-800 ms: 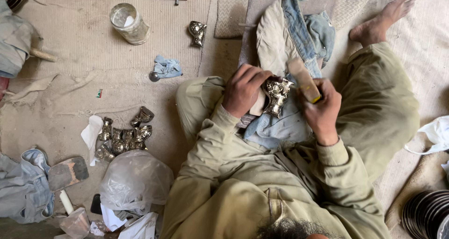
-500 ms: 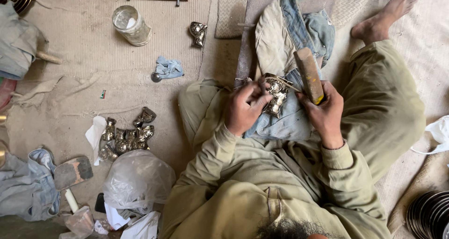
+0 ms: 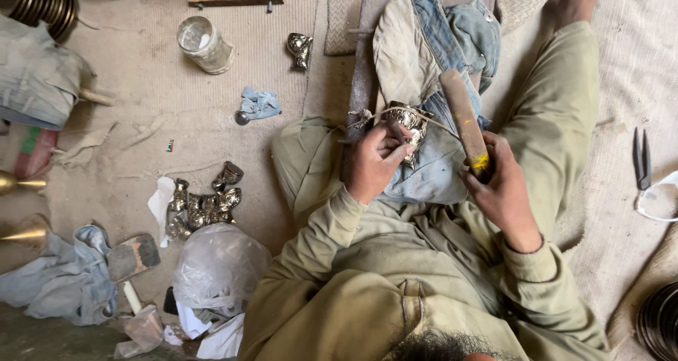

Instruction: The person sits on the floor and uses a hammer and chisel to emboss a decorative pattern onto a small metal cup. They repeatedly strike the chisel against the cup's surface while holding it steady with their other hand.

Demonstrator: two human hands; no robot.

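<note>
At the far left, dark metal rings (image 3: 39, 1) are lying stacked by a folded grey cloth (image 3: 39, 78), and two brass cones (image 3: 21, 205) are poking in from the edge. Further along the floor, a glass jar (image 3: 205, 44) is standing near a scrap of blue rag (image 3: 259, 104), while a cluster of small shiny metal pieces (image 3: 205, 204) is sitting just beside a white paper scrap, above a crumpled plastic bag (image 3: 219, 265). In the middle, the left hand (image 3: 374, 163) is closing its grip around an embossed metal piece (image 3: 409, 124), pressing it against denim cloth (image 3: 431, 163) draped over the person's lap. Just to its right, the right hand (image 3: 503, 191) is gripping a wooden stick (image 3: 465, 124) firmly at its lower end, angled upward beside the piece. At the far right, pliers (image 3: 641, 157) are lying on the mat.
</note>
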